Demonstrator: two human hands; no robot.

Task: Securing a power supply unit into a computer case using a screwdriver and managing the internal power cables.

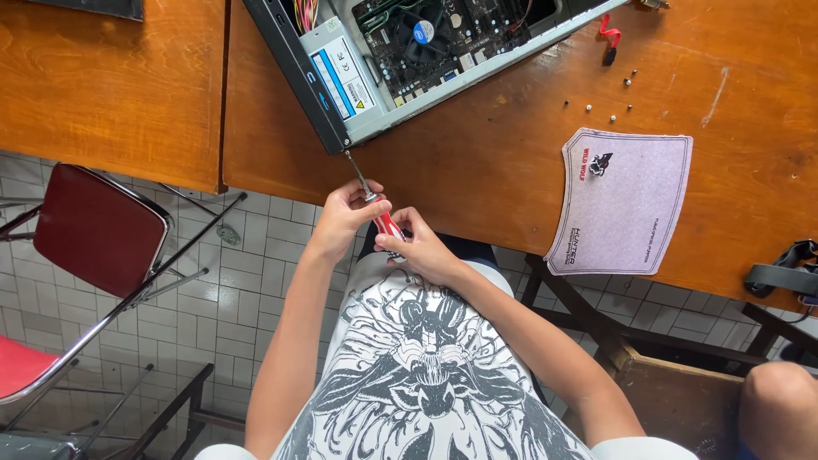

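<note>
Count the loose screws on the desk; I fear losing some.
5 screws between the red cable and grey mat: one uppermost, three in a row, one lowest. More may be hidden.

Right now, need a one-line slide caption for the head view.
Both hands, left hand and right hand, hold a red-handled screwdriver with its tip at the corner of an open computer case on a wooden table.

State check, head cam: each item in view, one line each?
Computer case: on its side, side panel off, board and fan exposed.
Screwdriver: red handle, tip at the case's corner edge.
Left hand: pinching the shaft near the handle.
Right hand: wrapped around the handle.
Mouse pad: flat, overhanging the desk edge.
Loose screws: scattered on the desk.
Red chair: unoccupied.
</note>
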